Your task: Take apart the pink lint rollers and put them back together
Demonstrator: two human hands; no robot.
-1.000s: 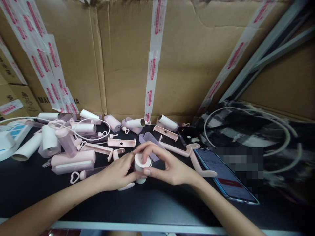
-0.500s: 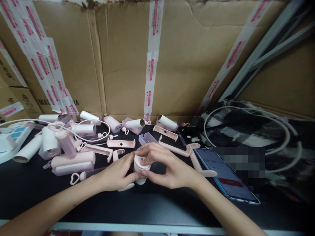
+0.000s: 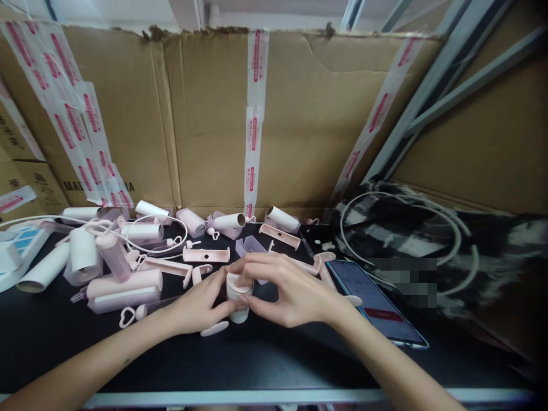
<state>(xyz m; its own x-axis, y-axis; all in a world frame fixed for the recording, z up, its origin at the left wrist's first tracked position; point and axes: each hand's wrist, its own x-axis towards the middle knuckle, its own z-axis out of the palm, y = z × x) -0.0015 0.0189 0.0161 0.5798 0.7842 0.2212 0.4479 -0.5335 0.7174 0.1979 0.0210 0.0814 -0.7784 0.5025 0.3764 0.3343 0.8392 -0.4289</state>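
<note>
A small white roll (image 3: 238,315) stands upright on the black table, with a pink piece (image 3: 233,279) in its top end. My left hand (image 3: 197,305) is closed around the roll's left side, thumb at the front. From the right, my right hand (image 3: 289,288) grips the same roll, its thumb on the front and its fingers over the top rim and pink piece. Beside my left wrist lies a pink bracket (image 3: 214,328), partly hidden. Behind the hands are a flat pink holder (image 3: 206,255) and a clear lilac cover (image 3: 248,246).
Several white rolls (image 3: 45,267), lilac covers and pink handles with heart-shaped loops (image 3: 127,317) lie heaped at left. A phone (image 3: 381,302) rests at right, near a coiled cable (image 3: 342,220). A power strip (image 3: 32,242) is far left; a cardboard box (image 3: 209,125) walls the back.
My view has tilted upward and shifted slightly right, so the box's top edge shows. Both hands remain on the roll in nearly the same grip.
</note>
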